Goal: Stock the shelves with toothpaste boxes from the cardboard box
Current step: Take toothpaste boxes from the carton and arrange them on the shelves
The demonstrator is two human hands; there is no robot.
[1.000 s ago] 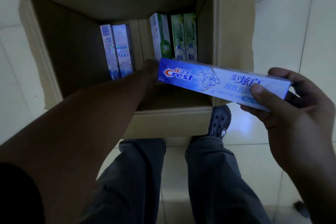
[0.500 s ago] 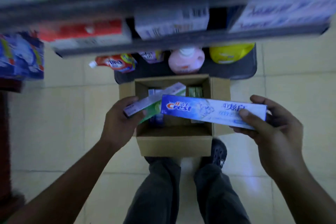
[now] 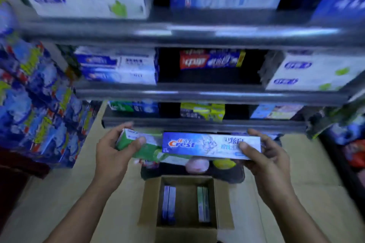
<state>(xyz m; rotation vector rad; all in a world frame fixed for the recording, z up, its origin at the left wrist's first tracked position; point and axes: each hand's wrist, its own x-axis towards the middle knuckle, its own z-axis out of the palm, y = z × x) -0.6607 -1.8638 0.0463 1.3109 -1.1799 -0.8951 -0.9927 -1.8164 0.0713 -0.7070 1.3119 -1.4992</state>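
below, cardboard box (image 3: pixel 218 201) holds four toothpaste boxes (image 3: pixel 168 204).

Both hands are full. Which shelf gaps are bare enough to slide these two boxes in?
Widest: the middle shelf, between the blue-and-white stack and the white stack, the dark space below the red box. Narrower dark slots flank the yellow-green boxes one shelf down. Crowded: the blue packs stacked at far left.
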